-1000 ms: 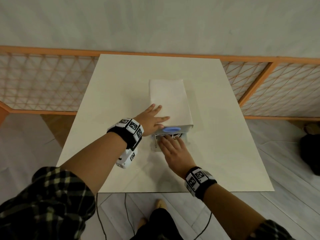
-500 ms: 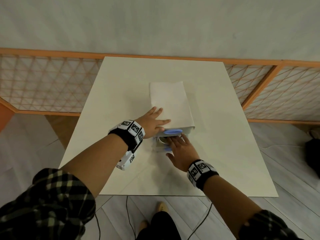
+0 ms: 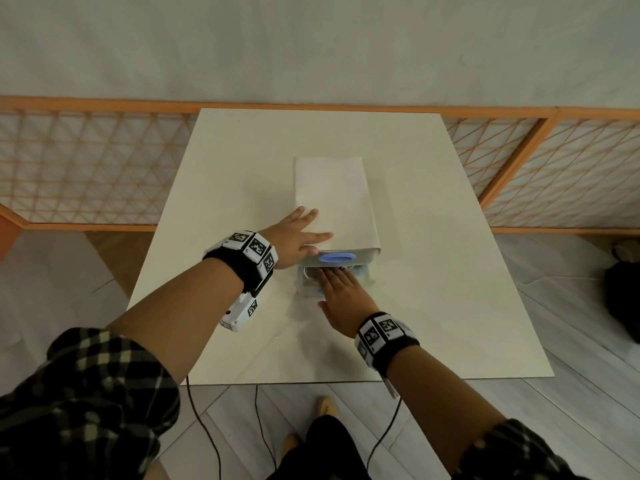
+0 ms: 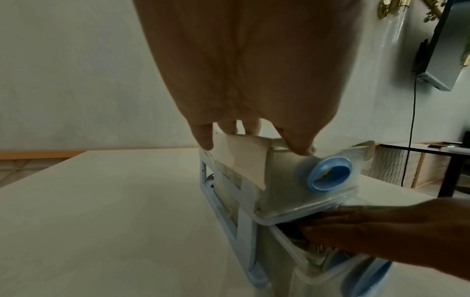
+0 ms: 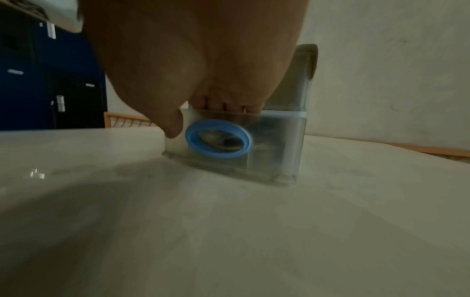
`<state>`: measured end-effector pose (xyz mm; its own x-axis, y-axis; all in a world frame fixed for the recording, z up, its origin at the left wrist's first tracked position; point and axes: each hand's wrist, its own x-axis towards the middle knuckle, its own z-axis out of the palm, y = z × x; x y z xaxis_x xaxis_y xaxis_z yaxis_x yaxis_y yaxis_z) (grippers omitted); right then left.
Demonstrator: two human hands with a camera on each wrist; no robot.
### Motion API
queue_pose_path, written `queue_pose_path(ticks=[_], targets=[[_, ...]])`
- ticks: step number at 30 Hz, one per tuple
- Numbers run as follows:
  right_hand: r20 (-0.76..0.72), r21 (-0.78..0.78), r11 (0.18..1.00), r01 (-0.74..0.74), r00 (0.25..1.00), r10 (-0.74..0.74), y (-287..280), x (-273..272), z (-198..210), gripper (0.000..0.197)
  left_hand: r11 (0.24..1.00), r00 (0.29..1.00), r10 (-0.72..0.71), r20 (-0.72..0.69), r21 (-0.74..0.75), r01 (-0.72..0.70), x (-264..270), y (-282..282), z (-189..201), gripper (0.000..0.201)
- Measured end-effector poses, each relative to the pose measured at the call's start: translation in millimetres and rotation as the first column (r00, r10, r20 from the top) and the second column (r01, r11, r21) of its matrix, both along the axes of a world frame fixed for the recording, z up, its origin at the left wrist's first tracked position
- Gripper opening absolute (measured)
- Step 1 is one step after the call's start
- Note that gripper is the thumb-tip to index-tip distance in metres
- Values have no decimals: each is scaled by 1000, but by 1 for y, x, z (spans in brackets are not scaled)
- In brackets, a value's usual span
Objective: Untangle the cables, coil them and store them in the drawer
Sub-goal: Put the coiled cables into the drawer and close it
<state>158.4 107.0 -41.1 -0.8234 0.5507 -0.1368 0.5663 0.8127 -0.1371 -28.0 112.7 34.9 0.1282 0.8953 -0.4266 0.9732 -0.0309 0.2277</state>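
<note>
A small white drawer unit [image 3: 332, 195] stands mid-table. My left hand [image 3: 298, 237] lies flat on its top near the front left corner, fingers straight [image 4: 206, 138]. The upper drawer with a blue ring handle [image 3: 336, 257] is pushed in. The lower clear drawer [image 3: 304, 282] sticks out a little, with coiled cables [image 4: 315, 249] dimly visible inside. My right hand [image 3: 341, 292] lies flat over the drawer's open top, its fingers reaching in under the upper drawer. Its thumb [image 5: 172, 124] rests against the drawer front beside the lower blue ring handle [image 5: 218, 138].
The cream table [image 3: 433, 289] holds only the drawer unit. An orange lattice fence [image 3: 86, 168] runs behind and beside the table. Thin black wires [image 3: 204, 427] hang to the floor at the near edge. A dark bag [image 3: 623, 296] sits on the floor at right.
My right hand has moved forward toward the unit and the lower drawer sticks out less than before. My left hand has stayed on the unit's top.
</note>
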Motion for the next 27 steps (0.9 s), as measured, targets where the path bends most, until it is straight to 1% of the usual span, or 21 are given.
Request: queue_pose_path(ticks=[1, 2, 3, 4, 5, 6, 8, 9, 12, 13, 16, 19, 22, 25, 27], targets=[[-62, -1, 1000, 6, 998, -6, -1, -2, 1, 57, 1000, 1000, 2, -1, 1, -2, -1, -1, 0, 48], [-159, -17, 999, 31, 987, -33, -6, 1, 3, 50, 1000, 1000, 1, 1, 1, -1, -2, -1, 0, 47], [-266, -63, 995, 71, 960, -85, -14, 7, 3, 42, 1000, 1000, -1, 7, -1, 1, -2, -1, -1, 47], [-331, -137, 983, 120, 930, -159, -23, 14, 5, 37, 1000, 1000, -2, 11, -3, 2, -3, -1, 0, 47], [-320, -207, 964, 164, 920, -225, -32, 22, 7, 35, 1000, 1000, -4, 12, -2, 4, -3, 0, 0, 47], [-231, -275, 941, 196, 937, -262, -39, 27, 7, 35, 1000, 1000, -5, 15, -1, 5, -3, 0, 0, 47], [-64, -355, 913, 201, 969, -239, -40, 32, -6, 39, 1000, 1000, -2, 17, -9, 2, -2, 0, 0, 47], [-57, -381, 905, 188, 972, -226, -36, 30, -9, 45, 1000, 1000, -4, 11, -12, 4, -2, 0, 0, 47], [-163, -388, 904, 180, 952, -260, -5, 9, -18, 57, 1000, 999, -21, -24, -21, 21, -2, 0, 1, 48], [-148, -384, 902, 199, 951, -272, 6, 0, -18, 58, 999, 999, -27, -28, -23, 26, -2, 1, 2, 48], [-19, -366, 897, 248, 962, -273, 25, -13, -11, 58, 998, 998, -27, -56, -51, 24, -4, 4, 6, 48], [16, -348, 909, 231, 970, -241, 25, -13, -12, 61, 998, 997, -29, -66, -52, 25, -7, 5, 8, 48], [82, -333, 905, 265, 964, -252, 15, -10, -12, 62, 998, 998, -35, -57, -45, 33, -6, 3, 7, 48], [55, -327, 906, 269, 962, -266, 11, -8, -6, 59, 999, 998, -29, -55, -44, 26, -8, 4, 5, 49], [4, -315, 913, 260, 962, -273, 8, -4, 2, 54, 1000, 999, -12, -39, 23, 13, -8, 3, 4, 51]])
